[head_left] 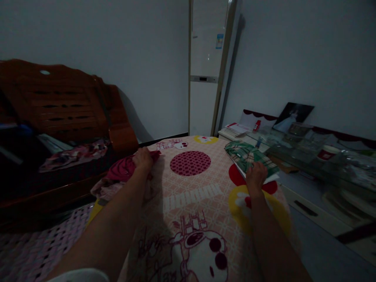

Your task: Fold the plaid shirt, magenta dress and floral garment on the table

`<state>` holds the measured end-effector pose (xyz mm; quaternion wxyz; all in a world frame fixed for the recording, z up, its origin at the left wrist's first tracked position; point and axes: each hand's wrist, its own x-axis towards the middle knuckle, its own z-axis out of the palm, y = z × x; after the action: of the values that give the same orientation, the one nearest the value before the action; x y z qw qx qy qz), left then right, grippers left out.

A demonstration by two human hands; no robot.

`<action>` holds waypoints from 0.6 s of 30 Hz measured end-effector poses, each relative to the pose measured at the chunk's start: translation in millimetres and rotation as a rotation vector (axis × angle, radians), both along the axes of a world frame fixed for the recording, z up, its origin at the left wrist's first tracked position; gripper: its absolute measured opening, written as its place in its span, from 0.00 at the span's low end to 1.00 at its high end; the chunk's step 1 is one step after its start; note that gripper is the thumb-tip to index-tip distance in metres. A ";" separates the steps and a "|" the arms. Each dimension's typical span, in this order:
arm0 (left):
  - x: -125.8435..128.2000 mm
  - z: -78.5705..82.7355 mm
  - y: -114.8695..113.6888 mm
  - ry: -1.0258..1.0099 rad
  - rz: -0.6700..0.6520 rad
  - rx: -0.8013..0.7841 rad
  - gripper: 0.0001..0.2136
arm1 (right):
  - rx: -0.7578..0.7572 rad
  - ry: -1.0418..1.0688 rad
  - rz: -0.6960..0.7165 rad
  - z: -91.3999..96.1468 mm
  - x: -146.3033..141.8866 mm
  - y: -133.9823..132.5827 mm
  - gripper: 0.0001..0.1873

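My left hand (143, 159) is closed on a dark red cloth (123, 169) at the left edge of a pink cartoon-print blanket (190, 203). My right hand (256, 175) rests with fingers curled on the near edge of a green-covered book (249, 156), which lies at the blanket's right side and juts past its edge. Both forearms stretch forward over the blanket.
A brown wooden sofa (64, 102) with crumpled fabric on its seat stands at the left. A tall white air conditioner (207, 66) fills the corner. On the right, a low glass-topped cabinet (308, 156) carries papers, a framed photo (293, 115) and a cup.
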<state>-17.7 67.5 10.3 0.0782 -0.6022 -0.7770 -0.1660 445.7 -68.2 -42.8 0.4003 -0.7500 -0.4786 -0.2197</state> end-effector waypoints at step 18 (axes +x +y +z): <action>100.1 -1.9 -42.6 0.119 -0.693 -0.063 0.17 | -0.157 -0.051 -0.118 16.1 12.9 2.8 0.13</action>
<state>82.4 24.9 8.4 0.0438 -0.8407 -0.5254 -0.1231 458.6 -65.3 -26.8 0.3144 -0.8000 -0.4595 -0.2236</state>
